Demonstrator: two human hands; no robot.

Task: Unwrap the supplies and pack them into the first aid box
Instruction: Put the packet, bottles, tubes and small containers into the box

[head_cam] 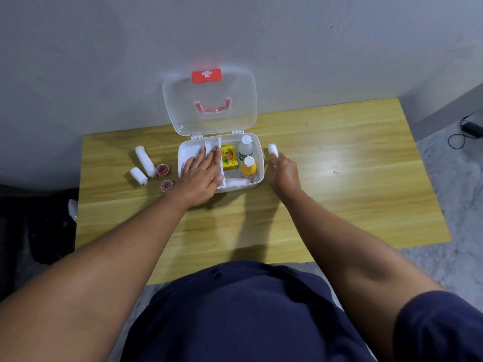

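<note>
The white first aid box (257, 150) stands open against the wall, its clear lid (209, 100) upright. Inside lie a yellow carton (229, 158), a clear bottle (245, 148), an orange bottle (248, 167) and a white roll (237, 182). My left hand (202, 173) rests flat, fingers spread, over the box's left compartment and its white tray. My right hand (283, 173) is just right of the box, fingers pinched on a small white gauze roll (273, 149). Left of the box lie a long white roll (145, 160), a short white roll (139, 176) and two small red-capped jars (163, 169) (166, 185).
The wooden table (339, 178) ends about a forearm's length right of the box, with grey floor and a black cable (465, 131) beyond. A dark shape (39, 226) sits on the floor at the left. The grey wall stands directly behind the box.
</note>
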